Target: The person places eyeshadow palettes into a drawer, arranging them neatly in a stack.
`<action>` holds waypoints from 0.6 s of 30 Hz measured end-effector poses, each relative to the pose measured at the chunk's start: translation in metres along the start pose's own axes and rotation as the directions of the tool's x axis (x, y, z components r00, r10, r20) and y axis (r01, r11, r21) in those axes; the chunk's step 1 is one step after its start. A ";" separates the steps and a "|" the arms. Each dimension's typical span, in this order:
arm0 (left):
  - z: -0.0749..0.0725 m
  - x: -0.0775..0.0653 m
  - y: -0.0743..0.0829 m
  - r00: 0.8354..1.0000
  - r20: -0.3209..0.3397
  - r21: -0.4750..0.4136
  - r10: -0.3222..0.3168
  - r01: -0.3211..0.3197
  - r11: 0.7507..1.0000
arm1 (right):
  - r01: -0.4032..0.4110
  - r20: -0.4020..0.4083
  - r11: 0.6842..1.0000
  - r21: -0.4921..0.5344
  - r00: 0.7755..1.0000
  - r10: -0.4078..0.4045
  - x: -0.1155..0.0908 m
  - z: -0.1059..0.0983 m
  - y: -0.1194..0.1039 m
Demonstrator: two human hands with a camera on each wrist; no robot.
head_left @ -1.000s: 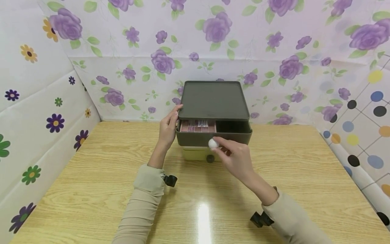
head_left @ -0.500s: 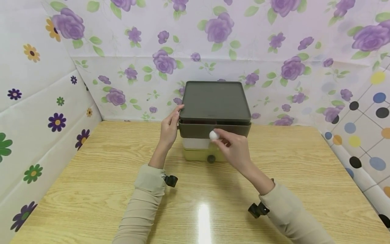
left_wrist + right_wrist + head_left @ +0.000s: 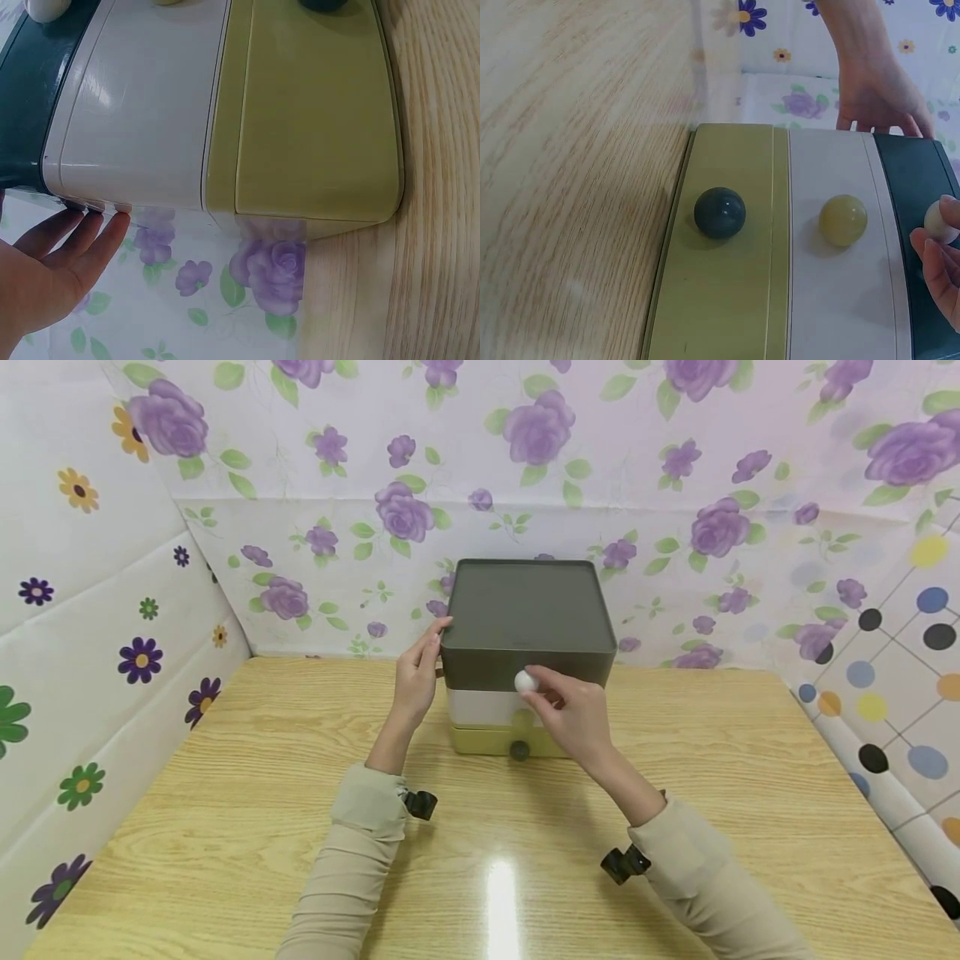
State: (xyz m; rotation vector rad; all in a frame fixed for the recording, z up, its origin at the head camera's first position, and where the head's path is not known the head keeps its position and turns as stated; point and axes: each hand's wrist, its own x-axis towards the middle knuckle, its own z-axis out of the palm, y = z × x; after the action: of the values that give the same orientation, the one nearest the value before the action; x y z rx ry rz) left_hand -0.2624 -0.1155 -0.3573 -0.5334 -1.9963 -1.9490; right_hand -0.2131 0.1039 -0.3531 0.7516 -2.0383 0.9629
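Observation:
A small three-drawer chest (image 3: 532,606) with a dark grey top stands in the middle of the table. Its top drawer (image 3: 480,670) is dark and sits flush under the lid; its white round knob (image 3: 526,682) is pinched between the thumb and fingers of my right hand (image 3: 576,714). My left hand (image 3: 415,683) steadies the chest's left side, its fingertips (image 3: 112,225) against the wall near the top. Below are a white drawer (image 3: 840,300) with a yellow knob (image 3: 843,220) and a yellow-green drawer (image 3: 322,120) with a dark knob (image 3: 720,213). What lies inside the drawers is hidden.
The chest stands on a light wood-grain table (image 3: 300,735). Behind it hangs a purple-flowered cloth (image 3: 330,527), with a flower-print cloth (image 3: 97,627) on the left and a dotted one (image 3: 892,677) on the right.
The top drawer was partly out, showing a pink patterned item inside; my right hand has pushed it in until it closed. My left hand has stayed on the chest's side.

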 end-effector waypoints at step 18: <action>-0.026 -0.035 0.004 0.979 0.205 0.459 0.017 -0.111 0.881 | -0.032 0.158 0.984 -0.174 0.986 0.060 -0.032 -0.086 0.018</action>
State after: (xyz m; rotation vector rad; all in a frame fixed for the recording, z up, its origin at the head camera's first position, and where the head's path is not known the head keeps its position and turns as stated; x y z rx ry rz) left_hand -0.2306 -0.1437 -0.3693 -0.6697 -2.4288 -1.3369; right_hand -0.1768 0.1905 -0.3485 0.7130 -2.2560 0.7601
